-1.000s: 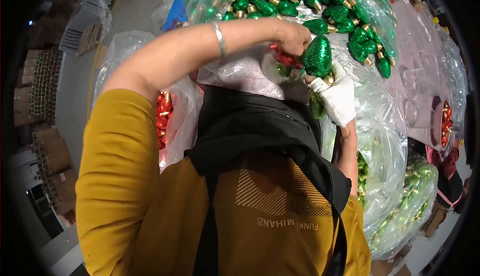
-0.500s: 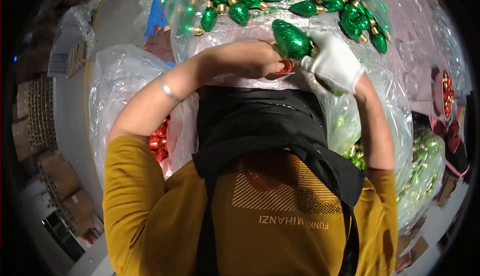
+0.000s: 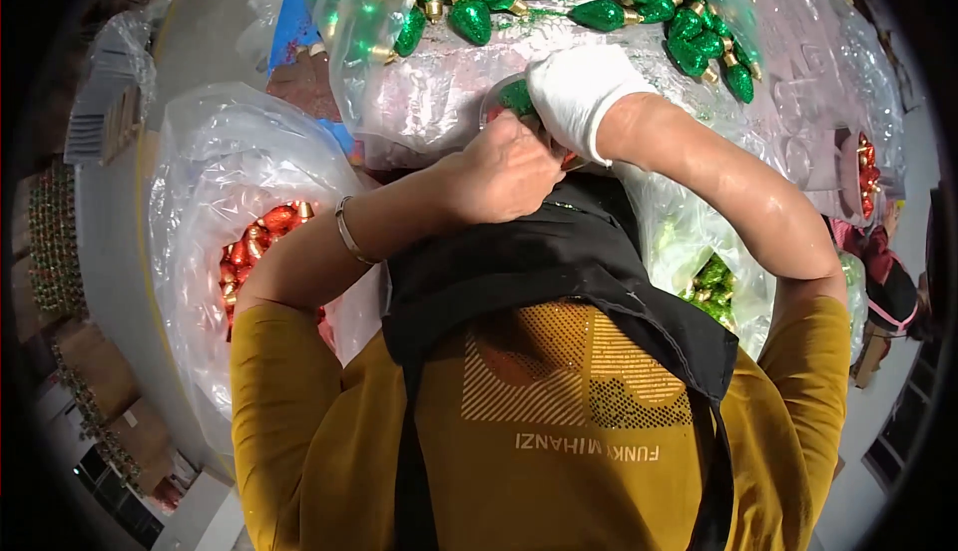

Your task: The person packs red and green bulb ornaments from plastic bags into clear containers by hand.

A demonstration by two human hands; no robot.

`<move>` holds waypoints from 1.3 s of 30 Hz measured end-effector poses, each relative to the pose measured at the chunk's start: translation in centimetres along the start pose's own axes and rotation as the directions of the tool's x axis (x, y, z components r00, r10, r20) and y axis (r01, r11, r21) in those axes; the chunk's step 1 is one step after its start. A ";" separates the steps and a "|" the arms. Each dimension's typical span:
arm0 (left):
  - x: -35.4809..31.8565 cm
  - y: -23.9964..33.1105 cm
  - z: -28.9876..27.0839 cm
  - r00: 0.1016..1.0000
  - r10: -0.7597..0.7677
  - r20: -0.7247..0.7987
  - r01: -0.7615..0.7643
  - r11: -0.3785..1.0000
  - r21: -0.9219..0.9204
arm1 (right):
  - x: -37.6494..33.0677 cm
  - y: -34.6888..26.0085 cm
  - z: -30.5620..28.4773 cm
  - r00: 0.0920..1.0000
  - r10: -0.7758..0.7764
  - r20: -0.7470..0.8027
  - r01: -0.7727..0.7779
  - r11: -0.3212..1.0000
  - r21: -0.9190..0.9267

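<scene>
1. I see my left hand [image 3: 504, 174], bare, with a thin bracelet [image 3: 348, 233] on the wrist, curled into a loose fist just under the edge of the work surface.
2. Its fingers are pressed together and folded inward; I cannot tell exactly what they pinch, since the knuckles hide the fingertips.
3. My right hand [image 3: 579, 87], in a white glove, sits just above and touching the left one, fingers bent and closed around a green glittery bulb ornament [image 3: 516, 98].
4. That ornament lies between the two hands, at the near edge of the clear plastic sheet [image 3: 439, 92] that covers the table; only part of its green body shows past the glove.
5. Further up on the sheet lies a loose spread of green bulb ornaments with gold caps [image 3: 599, 14], well apart from my hands.
6. To my left stands an open clear bag of red ornaments [image 3: 261, 237], near my left elbow.
7. To my right, below the forearm, another clear bag holds green ornaments [image 3: 711, 286].
8. A black apron [image 3: 559, 272] over a mustard shirt fills the lower middle of the view.
</scene>
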State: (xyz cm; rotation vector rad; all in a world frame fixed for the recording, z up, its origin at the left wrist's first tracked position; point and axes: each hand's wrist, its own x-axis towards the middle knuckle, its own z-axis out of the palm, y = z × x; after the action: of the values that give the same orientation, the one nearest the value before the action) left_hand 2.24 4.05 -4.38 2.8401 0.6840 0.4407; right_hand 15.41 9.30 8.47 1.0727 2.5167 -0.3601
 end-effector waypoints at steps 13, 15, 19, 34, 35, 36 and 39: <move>-1.3 2.8 -3.5 0.988 -0.149 0.045 0.131 0.954 0.271 | 2.4 3.7 1.8 0.918 -0.382 0.110 0.252 0.773 0.583; -1.8 2.8 -2.7 0.986 -0.145 0.081 0.118 0.954 0.276 | 2.7 3.0 1.1 0.903 -0.331 0.273 0.215 0.900 0.380; -0.9 3.1 -3.5 0.961 -0.136 0.239 0.062 0.954 0.293 | 2.2 1.9 0.8 0.997 0.038 0.065 -0.057 0.944 0.325; -2.8 1.8 -2.5 0.994 -0.012 0.109 -0.007 0.985 0.170 | 0.7 0.8 6.2 0.846 -0.147 -0.513 0.420 0.776 0.470; -2.5 1.8 -2.5 0.995 -0.042 0.089 0.028 0.989 0.147 | 0.6 0.9 6.3 0.894 -0.063 -0.443 0.373 0.652 0.660; -2.2 1.9 -2.7 0.995 -0.072 0.070 0.063 0.990 0.123 | 1.0 0.9 6.5 0.893 -0.064 -0.446 0.375 0.652 0.659; -1.1 2.6 -3.7 0.977 -0.128 0.169 0.107 0.986 0.129 | 2.8 0.5 6.1 0.815 -0.165 -0.555 0.358 0.897 0.260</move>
State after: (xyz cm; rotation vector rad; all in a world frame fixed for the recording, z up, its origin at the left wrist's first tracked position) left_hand 1.20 1.69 -0.56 2.8830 0.8630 0.1311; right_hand 15.54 9.11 1.72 1.0472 3.2022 -0.7102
